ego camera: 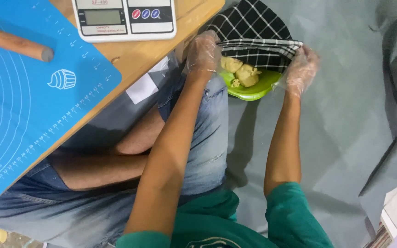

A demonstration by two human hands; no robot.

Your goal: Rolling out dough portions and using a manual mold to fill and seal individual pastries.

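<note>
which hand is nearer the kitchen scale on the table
Left. The left hand grips the checked cloth just below and right of the scale, by the table edge. The right hand holds the cloth's far side, beyond the green bowl of dough.

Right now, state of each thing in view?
Left hand: gloved, gripping the checked cloth's edge.
Right hand: gloved, gripping the cloth's other side.
Checked cloth: pulled partway back.
Green bowl: half uncovered.
Dough: in pieces, exposed.
Scale: display blank.
Rolling pin: lying on blue mat.
</note>
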